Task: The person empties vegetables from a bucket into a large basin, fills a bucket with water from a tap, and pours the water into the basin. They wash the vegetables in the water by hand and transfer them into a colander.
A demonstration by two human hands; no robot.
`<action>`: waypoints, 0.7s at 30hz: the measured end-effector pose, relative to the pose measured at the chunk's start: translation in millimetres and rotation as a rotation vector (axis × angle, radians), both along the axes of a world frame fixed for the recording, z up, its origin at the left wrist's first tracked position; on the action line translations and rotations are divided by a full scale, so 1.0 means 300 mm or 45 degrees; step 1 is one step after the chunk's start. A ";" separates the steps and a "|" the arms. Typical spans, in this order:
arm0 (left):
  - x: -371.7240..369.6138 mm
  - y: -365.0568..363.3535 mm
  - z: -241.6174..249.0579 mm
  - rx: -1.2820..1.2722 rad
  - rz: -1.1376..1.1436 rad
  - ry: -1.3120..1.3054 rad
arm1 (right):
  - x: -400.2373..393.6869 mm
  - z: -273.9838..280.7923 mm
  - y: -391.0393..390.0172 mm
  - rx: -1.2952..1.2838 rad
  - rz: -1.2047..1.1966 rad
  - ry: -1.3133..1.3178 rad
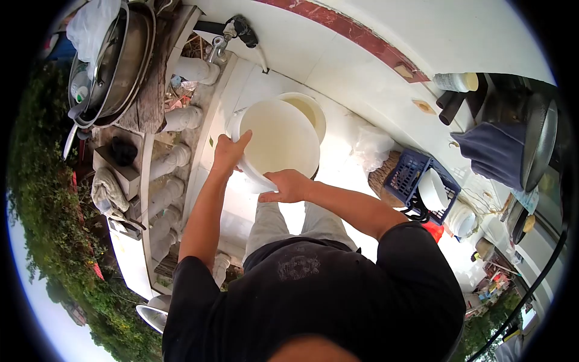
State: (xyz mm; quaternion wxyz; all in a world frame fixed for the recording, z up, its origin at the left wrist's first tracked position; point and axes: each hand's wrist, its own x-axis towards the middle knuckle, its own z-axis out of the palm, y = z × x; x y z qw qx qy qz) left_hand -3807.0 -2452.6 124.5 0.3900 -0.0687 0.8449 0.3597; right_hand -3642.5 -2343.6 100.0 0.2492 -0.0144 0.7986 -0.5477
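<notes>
A round white bucket (280,139) is in front of me, its wide mouth facing up toward my view and its inside plain cream-white. My left hand (231,149) grips it at the left side, thumb over the rim. On the near edge, my right hand (286,186) is closed with the thumb and fingers pinching the rim. Just beyond, a second white bucket (315,114) with a yellowish inside stands on the pale floor, partly covered by the held one.
A tap (219,43) sticks out at the upper left. Along the left runs a balustrade (169,160) with pans (129,66) on top. To the right are a clear plastic bag (369,148), a blue crate (405,175) and a white bowl (432,190).
</notes>
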 end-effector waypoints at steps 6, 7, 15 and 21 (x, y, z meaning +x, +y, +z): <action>-0.008 0.050 -0.147 0.051 -0.057 -0.234 | 0.077 -0.273 -0.056 -0.223 -0.678 0.303; -0.028 0.065 -0.160 0.103 -0.012 -0.375 | 0.074 -0.290 -0.044 -0.389 -0.753 0.168; -0.063 0.204 -0.263 0.297 0.325 -0.546 | 0.073 -0.439 0.064 -1.049 -1.025 -0.379; -0.044 0.252 -0.207 0.295 0.454 -0.508 | 0.078 -0.425 0.119 -1.180 -1.002 -0.512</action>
